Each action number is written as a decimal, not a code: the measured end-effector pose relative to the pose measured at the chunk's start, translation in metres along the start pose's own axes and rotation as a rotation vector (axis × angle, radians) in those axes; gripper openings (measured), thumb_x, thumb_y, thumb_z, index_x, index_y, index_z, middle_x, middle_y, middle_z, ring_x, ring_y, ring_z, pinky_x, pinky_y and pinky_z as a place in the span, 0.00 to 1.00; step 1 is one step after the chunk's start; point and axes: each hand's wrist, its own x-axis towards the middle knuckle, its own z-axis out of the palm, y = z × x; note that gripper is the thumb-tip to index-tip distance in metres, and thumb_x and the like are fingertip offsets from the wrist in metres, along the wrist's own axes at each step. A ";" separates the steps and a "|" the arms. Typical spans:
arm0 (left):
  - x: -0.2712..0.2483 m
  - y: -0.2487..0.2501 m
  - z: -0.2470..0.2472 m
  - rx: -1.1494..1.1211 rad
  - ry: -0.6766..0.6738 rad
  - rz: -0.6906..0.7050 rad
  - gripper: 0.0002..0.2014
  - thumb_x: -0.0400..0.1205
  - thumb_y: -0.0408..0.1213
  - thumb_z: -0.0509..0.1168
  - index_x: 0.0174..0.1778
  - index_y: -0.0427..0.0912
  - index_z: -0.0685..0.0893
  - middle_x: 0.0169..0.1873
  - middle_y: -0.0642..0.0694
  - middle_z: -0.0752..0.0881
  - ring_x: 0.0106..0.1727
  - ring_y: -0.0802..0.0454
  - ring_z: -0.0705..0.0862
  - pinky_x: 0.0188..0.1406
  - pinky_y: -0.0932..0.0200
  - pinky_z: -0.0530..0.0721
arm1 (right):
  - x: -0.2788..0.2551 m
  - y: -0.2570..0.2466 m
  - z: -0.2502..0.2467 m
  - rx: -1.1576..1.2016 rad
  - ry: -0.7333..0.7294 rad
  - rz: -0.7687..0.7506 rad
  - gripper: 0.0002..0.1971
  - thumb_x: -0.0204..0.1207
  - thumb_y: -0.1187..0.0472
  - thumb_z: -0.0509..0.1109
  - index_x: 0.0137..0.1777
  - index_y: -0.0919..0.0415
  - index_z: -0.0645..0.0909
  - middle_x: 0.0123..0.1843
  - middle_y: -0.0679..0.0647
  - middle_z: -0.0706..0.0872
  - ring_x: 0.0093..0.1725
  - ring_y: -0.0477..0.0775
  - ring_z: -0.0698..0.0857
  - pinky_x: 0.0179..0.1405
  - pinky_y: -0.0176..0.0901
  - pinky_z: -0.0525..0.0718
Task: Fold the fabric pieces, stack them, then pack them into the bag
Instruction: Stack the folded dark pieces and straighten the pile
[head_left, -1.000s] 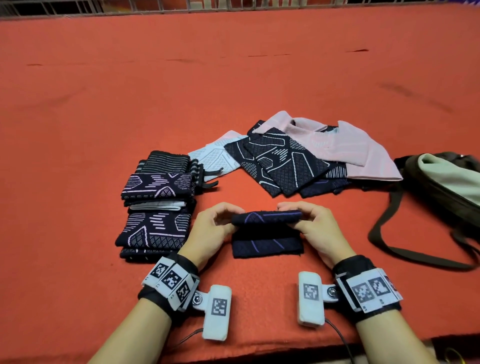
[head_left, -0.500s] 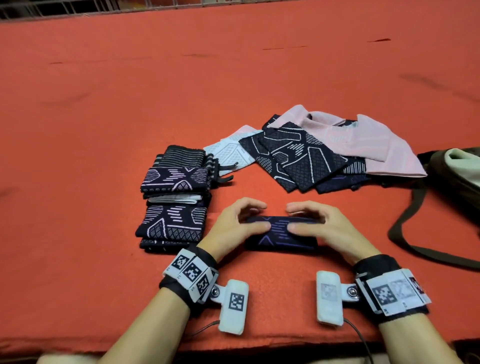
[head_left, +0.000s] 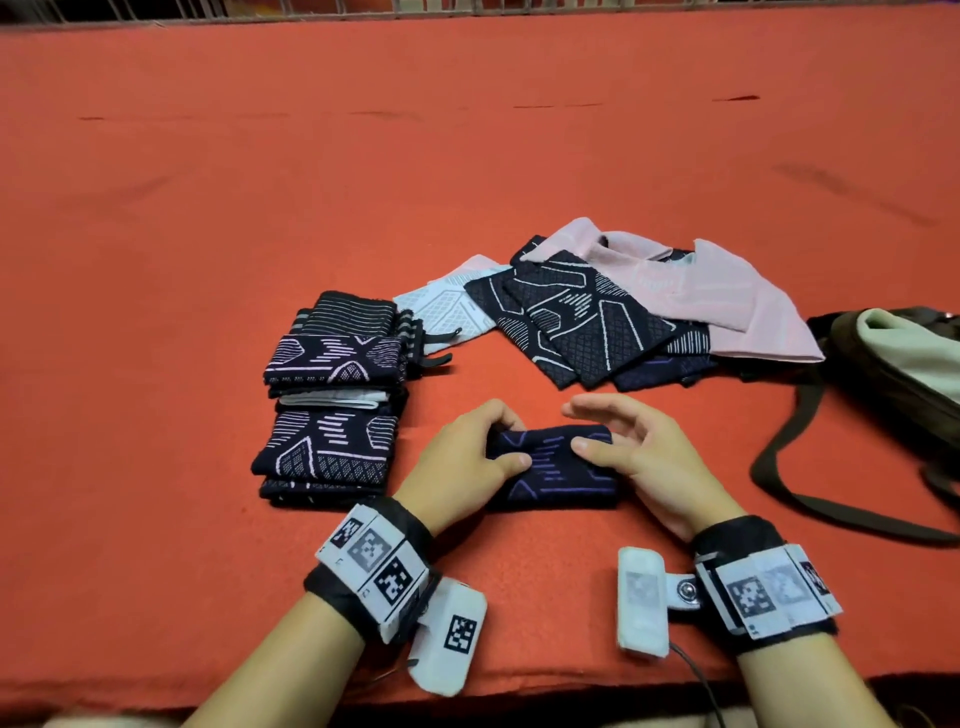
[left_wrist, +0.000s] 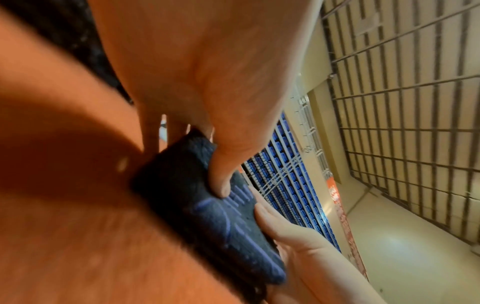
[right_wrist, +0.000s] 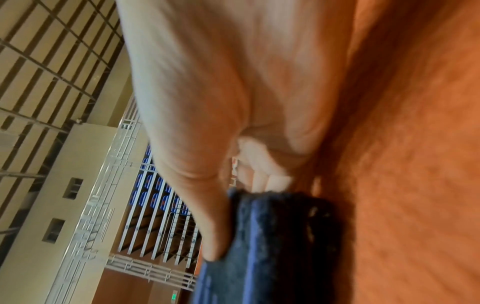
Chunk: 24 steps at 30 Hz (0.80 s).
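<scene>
I have both hands on the small dark navy knitted fabric piece with purple line pattern, folded into a thick rectangle and lying on the orange felt-covered desk right between them. My left hand grips its left end, thumb on top and fingers curled over the far edge; I judge this pins the fold so it cannot spring open. My right hand has its thumb pressing the top at the right end, while the fingers are spread and lifted clear, so that hand is loose, not clamped. Just to the left of my left hand sits the stack of folded dark patterned pieces, close enough to slide this one across. Beyond my right hand lie the unfolded navy and pale pink fabric pieces, waiting. Further right rests the olive-green cloth bag with a long strap, its mouth open for packing.
</scene>
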 end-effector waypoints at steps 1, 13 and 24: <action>-0.002 0.005 -0.009 -0.053 0.016 0.012 0.13 0.74 0.39 0.77 0.46 0.58 0.80 0.45 0.58 0.88 0.48 0.56 0.85 0.56 0.55 0.82 | -0.003 -0.005 0.007 0.017 0.008 -0.013 0.20 0.76 0.75 0.75 0.67 0.63 0.84 0.64 0.56 0.91 0.62 0.54 0.90 0.61 0.44 0.87; -0.048 -0.043 -0.140 -0.232 0.649 -0.314 0.23 0.65 0.40 0.87 0.44 0.44 0.79 0.40 0.43 0.89 0.34 0.50 0.83 0.34 0.56 0.81 | 0.033 -0.023 0.165 -0.170 0.054 0.017 0.29 0.66 0.56 0.83 0.66 0.49 0.77 0.62 0.48 0.87 0.52 0.56 0.91 0.57 0.59 0.90; -0.061 -0.099 -0.146 -0.089 0.668 -0.335 0.18 0.68 0.45 0.83 0.29 0.46 0.79 0.25 0.55 0.82 0.29 0.53 0.79 0.34 0.56 0.77 | 0.039 -0.009 0.193 -0.337 0.140 0.056 0.33 0.55 0.39 0.84 0.59 0.47 0.76 0.53 0.44 0.86 0.51 0.48 0.89 0.55 0.58 0.90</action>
